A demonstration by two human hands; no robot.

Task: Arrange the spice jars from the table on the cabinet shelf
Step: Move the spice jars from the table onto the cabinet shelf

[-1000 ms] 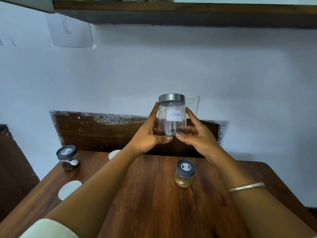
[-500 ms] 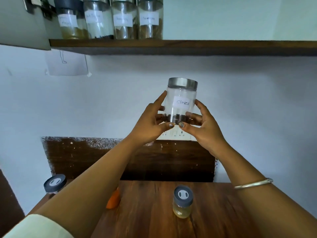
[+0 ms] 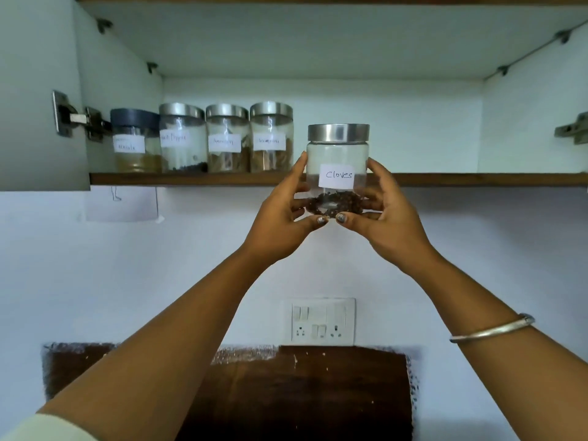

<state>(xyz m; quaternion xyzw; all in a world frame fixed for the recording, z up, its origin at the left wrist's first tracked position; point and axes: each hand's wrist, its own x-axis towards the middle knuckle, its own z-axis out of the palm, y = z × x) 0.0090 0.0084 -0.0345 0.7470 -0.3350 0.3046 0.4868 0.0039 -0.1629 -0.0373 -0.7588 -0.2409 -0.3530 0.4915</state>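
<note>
A clear glass jar labelled "Cloves" [image 3: 338, 167], with a steel lid and dark cloves at its bottom, is held up in front of the cabinet shelf's wooden edge [image 3: 191, 178]. My left hand [image 3: 281, 218] grips its left side and my right hand [image 3: 386, 214] grips its right side, both thumbs under the base. The jar's lower half hangs below shelf level. Several labelled spice jars [image 3: 203, 140] stand in a row on the left part of the shelf, the rightmost [image 3: 271, 136] just left of the held jar.
The shelf to the right of the row [image 3: 445, 167] is bare. An open cabinet door with its hinge [image 3: 66, 114] hangs at the left. A switch and socket plate [image 3: 322, 321] is on the wall below. The table and its jars are out of view.
Both hands have raised the cloves jar from above the table up to the shelf's edge. The view has tilted up, so the cabinet interior shows and the table has dropped out of frame.
</note>
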